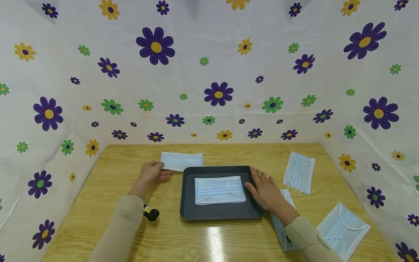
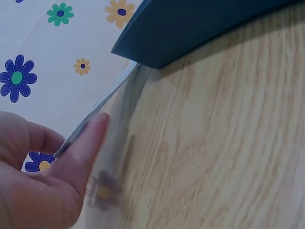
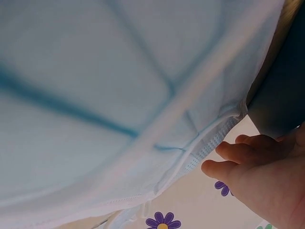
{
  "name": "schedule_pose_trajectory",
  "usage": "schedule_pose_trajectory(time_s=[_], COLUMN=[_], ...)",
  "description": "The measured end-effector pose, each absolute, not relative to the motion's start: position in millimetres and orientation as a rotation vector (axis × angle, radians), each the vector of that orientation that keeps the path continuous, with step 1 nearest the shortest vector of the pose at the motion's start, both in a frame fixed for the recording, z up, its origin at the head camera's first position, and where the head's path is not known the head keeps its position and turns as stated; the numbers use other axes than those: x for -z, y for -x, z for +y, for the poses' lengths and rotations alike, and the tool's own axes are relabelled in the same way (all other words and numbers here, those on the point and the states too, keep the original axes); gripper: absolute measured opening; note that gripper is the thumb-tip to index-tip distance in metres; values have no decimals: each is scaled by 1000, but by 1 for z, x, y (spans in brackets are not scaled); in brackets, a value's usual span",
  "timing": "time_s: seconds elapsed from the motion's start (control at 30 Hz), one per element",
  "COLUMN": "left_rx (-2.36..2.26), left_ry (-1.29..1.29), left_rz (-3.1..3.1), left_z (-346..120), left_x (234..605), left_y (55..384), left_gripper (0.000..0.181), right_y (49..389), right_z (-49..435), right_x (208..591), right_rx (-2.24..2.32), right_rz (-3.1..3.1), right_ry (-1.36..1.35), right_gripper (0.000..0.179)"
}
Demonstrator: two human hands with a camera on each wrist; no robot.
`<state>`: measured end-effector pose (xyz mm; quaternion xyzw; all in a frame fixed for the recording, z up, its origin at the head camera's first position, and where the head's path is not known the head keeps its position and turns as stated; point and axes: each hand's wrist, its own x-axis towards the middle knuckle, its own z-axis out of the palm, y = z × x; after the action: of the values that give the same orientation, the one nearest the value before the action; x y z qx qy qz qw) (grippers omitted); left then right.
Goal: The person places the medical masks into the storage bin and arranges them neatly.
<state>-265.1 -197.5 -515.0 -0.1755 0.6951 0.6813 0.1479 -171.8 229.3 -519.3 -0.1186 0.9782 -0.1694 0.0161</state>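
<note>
A dark grey tray [image 1: 226,213] lies on the table with light blue face masks [image 1: 220,191] inside it, apparently stacked. Behind the tray's left corner is another face mask [image 1: 182,161]. My left hand [image 1: 154,172] pinches this mask at its left end, and the left wrist view shows its thin edge [image 2: 97,110] between thumb and fingers. My right hand [image 1: 267,191] rests against the tray's right side with fingers extended. Partly under the right forearm is a face mask [image 1: 279,225]; it fills much of the right wrist view, blurred and close [image 3: 95,109].
Farther right a face mask [image 1: 299,171] lies at the back, and another mask [image 1: 343,229] lies near the front right. A flower-patterned white cloth [image 1: 193,72] surrounds the wooden table [image 1: 170,236] at the back and sides. A black device [image 1: 151,214] sits at the left wrist.
</note>
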Motion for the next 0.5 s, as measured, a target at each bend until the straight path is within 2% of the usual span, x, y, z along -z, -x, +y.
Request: schedule_pose_trajectory(time_s=[0.17,0.5], left_rx=[-2109,-2313], left_ry=[485,447], left_rz=[1858,1678], left_z=[-197,-198], left_x=[514,505], left_y=[266,264], left_gripper=[57,59], right_y=[172,172], right_z=[229,230], right_x=[519,520], right_rx=[525,521], right_rz=[3041,3047], right_ry=[369,366], right_gripper=[71,71])
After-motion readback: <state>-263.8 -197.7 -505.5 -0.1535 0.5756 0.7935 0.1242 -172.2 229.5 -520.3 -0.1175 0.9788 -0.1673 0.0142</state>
